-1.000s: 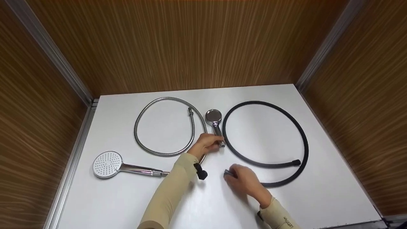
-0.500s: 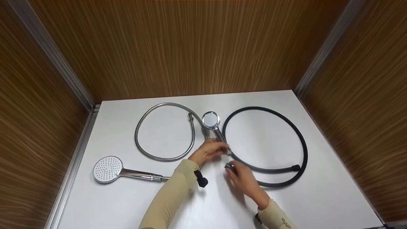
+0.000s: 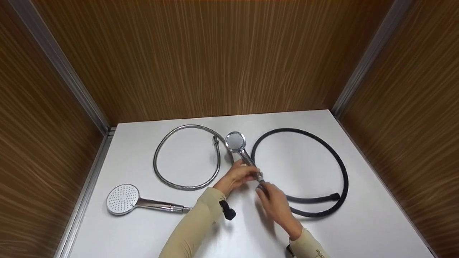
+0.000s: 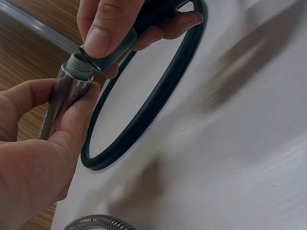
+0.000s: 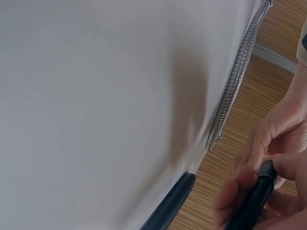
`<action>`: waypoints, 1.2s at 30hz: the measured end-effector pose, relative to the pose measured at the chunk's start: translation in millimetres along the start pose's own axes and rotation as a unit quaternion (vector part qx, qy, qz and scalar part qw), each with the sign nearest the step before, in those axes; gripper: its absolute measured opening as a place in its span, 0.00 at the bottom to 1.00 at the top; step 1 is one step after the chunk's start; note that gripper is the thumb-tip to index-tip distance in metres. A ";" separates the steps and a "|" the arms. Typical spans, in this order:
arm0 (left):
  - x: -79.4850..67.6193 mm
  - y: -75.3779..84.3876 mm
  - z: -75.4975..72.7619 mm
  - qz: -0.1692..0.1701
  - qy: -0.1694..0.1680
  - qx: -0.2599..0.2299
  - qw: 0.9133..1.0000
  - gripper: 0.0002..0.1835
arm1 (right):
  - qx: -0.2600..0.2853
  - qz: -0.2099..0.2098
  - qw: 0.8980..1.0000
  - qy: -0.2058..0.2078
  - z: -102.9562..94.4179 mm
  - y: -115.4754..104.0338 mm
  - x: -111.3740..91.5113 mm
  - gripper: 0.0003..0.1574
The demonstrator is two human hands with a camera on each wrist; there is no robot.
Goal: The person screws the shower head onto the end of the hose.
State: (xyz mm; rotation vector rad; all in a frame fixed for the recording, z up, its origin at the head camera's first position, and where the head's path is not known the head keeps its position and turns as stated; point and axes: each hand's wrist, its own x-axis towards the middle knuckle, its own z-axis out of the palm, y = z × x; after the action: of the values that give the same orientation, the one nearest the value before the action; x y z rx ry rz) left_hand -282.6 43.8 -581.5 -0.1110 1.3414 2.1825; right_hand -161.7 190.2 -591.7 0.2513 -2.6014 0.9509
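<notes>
Left hand point(image 3: 238, 175) clamped on handle of small shower head point(image 3: 235, 141), thumb one side, fingers other. Head is mid-table, held up off the table point(image 3: 186, 157), tilted: round face to far left, threaded end point(image 4: 80, 64) to near right. In head view its disc overlaps right side of metal hose point(image 3: 155, 161).

Right hand point(image 3: 276, 202) just nearer and right, fingers and thumb clamped round one end of black hose point(image 3: 347, 181). Collar point(image 4: 112, 55) of that end sits at the thread, tilted to it in left wrist view; thread partly showing, can't tell if engaged. Rest of black hose loops on table's right half, other end point(image 3: 335, 196) lying near right, inside the loop.

Left half: metal hose in a big loop, one fitting point(image 3: 215, 141) inside it, far right. Large shower head point(image 3: 122, 199) near left, white dotted face up, handle pointing right, metal hose at handle end, partly hidden by left sleeve point(image 3: 193, 222). Wood-look wall point(image 3: 215, 57) along far side.
</notes>
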 end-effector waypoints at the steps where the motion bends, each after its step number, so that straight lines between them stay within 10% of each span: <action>1: 0.2 1.1 0.0 0.003 0.000 -0.002 1.000 0.20 | -0.001 0.000 1.000 0.005 0.6 0.2 1.1 0.10; 36: 14.7 3.8 -5.6 0.066 0.061 0.003 0.996 0.33 | -0.033 0.038 0.997 0.055 18.0 9.0 42.0 0.09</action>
State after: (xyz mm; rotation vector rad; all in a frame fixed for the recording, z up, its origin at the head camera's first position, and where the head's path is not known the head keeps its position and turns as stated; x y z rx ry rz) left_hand -298.1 44.0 -586.5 -0.1594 1.4599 2.3131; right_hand -207.8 183.5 -593.4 0.0822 -2.5516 0.8773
